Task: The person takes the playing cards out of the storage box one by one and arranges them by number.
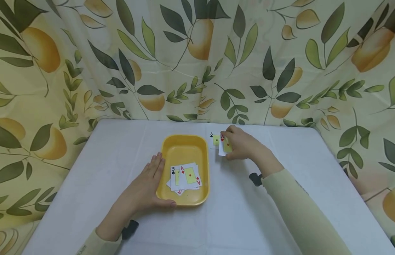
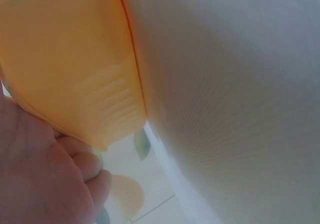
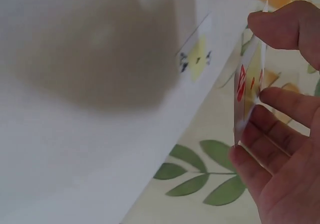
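Right hand [image 1: 243, 143], right of centre, pinching red ace [image 1: 222, 150]; left hand [image 1: 144, 186], fingers straight, touching yellow tray [image 1: 185, 150], lower centre.

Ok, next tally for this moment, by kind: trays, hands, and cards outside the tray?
Yellow tray: 1
Hands, left hand and right hand: 2
Cards outside, red ace held and black ace on the table: 2
Total: 5
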A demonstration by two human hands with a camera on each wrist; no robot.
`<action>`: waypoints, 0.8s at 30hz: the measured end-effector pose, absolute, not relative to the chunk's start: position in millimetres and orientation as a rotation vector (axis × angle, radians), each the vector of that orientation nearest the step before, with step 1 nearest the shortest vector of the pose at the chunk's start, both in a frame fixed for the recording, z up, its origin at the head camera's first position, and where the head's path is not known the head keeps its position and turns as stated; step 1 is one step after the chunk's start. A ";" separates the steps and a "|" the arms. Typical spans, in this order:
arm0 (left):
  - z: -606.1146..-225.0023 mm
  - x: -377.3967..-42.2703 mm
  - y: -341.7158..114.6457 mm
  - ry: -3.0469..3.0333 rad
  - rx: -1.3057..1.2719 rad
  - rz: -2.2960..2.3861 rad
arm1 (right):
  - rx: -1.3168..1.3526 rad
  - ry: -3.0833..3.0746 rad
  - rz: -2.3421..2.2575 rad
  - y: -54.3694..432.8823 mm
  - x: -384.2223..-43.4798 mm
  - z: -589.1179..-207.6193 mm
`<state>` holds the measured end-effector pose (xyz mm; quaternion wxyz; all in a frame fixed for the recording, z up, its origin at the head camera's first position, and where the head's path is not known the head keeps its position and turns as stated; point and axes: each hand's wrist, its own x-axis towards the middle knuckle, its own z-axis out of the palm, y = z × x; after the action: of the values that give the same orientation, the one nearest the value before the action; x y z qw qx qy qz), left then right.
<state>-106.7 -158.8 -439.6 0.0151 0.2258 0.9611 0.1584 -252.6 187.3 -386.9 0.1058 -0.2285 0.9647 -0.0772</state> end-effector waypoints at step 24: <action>-440.7 -107.2 -159.2 2.987 0.696 0.470 | -0.465 2.750 -0.261 225.6 -302.5 -429.5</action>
<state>-107.2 -159.2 -440.7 0.0192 0.2244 0.9625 0.1514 -302.5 225.6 -429.5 0.1695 -0.1637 0.9675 -0.0919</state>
